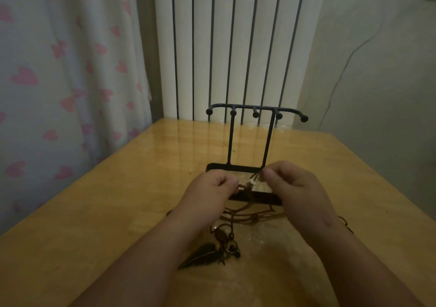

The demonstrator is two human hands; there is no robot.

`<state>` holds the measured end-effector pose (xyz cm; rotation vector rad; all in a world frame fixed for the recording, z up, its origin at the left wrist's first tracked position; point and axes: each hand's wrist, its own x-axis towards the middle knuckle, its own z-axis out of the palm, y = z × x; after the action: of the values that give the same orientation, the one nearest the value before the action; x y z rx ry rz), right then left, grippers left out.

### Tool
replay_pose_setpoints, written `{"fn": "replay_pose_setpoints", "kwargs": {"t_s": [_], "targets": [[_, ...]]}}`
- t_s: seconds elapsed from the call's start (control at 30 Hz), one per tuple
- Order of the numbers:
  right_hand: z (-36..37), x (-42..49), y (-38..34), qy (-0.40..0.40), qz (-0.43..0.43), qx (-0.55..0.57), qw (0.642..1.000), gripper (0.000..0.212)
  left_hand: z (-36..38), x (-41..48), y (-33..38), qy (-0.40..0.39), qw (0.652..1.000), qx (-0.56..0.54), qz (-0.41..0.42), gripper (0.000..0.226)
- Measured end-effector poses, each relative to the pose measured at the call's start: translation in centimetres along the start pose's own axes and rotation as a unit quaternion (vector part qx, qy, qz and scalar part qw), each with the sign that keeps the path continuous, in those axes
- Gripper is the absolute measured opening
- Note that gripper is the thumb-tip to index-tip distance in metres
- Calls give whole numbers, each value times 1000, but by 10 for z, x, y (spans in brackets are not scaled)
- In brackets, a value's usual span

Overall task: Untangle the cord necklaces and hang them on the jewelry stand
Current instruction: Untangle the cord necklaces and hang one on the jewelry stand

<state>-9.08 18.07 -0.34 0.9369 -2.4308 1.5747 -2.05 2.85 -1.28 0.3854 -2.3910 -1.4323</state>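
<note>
Pinching the cord necklaces (pixel 249 184) between thumb and fingertips, your left hand (pixel 212 186) and right hand (pixel 297 184) sit close together with the fingers curled in. Each grips a strand, and the knotted part is stretched across the small gap between them. That knot hovers just above the black base tray (pixel 256 198) of the jewelry stand (pixel 230 139). From it, loose brown loops trail toward you onto the table (pixel 118 212) between your forearms. Nearer still, a dark feather-shaped pendant (pixel 200 256) lies flat beside your left forearm, touching a small cluster of beads and a ring (pixel 230 247) on the same cords. Beyond your hands the stand's two thin posts rise upright to a top bar (pixel 250 107) with knobbed hooks. Behind the table's far edge stand a white radiator (pixel 247 35) and, to the left, a curtain (pixel 59 71) with pink hearts.
</note>
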Motion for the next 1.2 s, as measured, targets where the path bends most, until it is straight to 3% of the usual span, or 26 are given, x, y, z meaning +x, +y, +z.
{"fn": "replay_pose_setpoints", "kwargs": {"t_s": [0.07, 0.23, 0.37, 0.67, 0.8, 0.93, 1.07, 1.2], "targets": [[-2, -2, -3, 9, 24, 112, 993, 27, -2, 0, 0, -2, 1000, 5, -6, 27], [-1, 1, 0, 52, 56, 190, 979, 28, -3, -1, 2, -14, 998, -52, -25, 26], [-4, 3, 4, 107, 69, 192, 973, 26, -5, -2, 4, -50, 995, -87, -7, 25], [-3, 4, 12, 131, 45, 80, 987, 14, -7, -6, 5, -48, 994, -87, 54, 26], [-1, 3, 7, 79, 30, 65, 994, 16, -7, -7, 7, -48, 992, -90, 71, 23], [7, 2, 10, -27, 50, -11, 998, 47, -5, -6, 4, -24, 991, -107, 72, 23], [6, 2, 11, 11, 26, -56, 998, 25, -6, -4, 3, -14, 991, -113, 69, 23], [8, 1, 10, -38, 44, -24, 998, 42, -5, -3, 3, -11, 991, -116, 68, 23]]}}
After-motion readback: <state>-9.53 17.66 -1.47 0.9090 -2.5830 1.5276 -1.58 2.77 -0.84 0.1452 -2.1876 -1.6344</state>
